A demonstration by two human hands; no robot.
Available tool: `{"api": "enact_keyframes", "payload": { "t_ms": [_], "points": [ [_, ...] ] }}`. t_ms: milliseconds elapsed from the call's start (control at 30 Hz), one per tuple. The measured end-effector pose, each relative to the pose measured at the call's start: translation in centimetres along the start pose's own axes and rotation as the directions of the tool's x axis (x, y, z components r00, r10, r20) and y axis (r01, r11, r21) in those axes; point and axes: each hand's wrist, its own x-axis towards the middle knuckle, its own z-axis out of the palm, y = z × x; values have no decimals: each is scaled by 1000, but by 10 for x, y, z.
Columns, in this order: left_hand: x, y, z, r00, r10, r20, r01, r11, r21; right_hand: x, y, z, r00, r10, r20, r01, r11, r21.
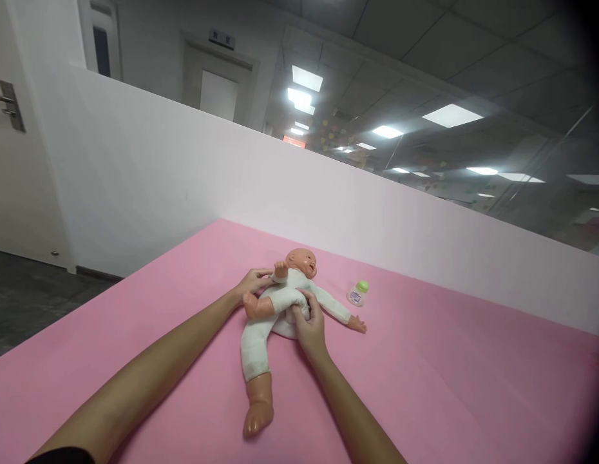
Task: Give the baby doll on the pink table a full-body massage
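Observation:
A baby doll [292, 281] with a white cloth body and hard plastic head, hands and feet lies on its back on the pink table [183, 386]. Its head points toward the far wall and is turned to the right. One leg stretches toward me; the other is bent up across the body. My right hand [310, 325] grips the bent leg at the upper thigh, thumb and fingers closed on the white cloth. At the doll's left side in view, my left hand [255, 283] holds it by the raised arm; those fingertips are partly hidden behind the arm.
A small clear bottle [356, 295] with a green cap stands right of the doll, beyond its outstretched hand. A white partition [280, 187] rises along the table's far edge. The table's left edge drops to a dark floor [14, 309] near a door [19, 180].

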Motion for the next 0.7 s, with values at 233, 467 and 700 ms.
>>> {"api": "enact_keyframes", "payload": {
  "t_ms": [233, 467, 700],
  "points": [
    [8, -4, 1, 998, -60, -9, 59, 993, -105, 4, -3, -4, 996, 89, 4, -89, 995, 44],
    [1, -1, 1, 997, -75, -7, 75, 996, -44, 1, -7, -3, 994, 91, 56, -93, 995, 41],
    [11, -4, 1, 998, -49, 28, 52, 989, -141, 4, -7, -5, 992, 124, 2, -124, 992, 38]
  ]
}}
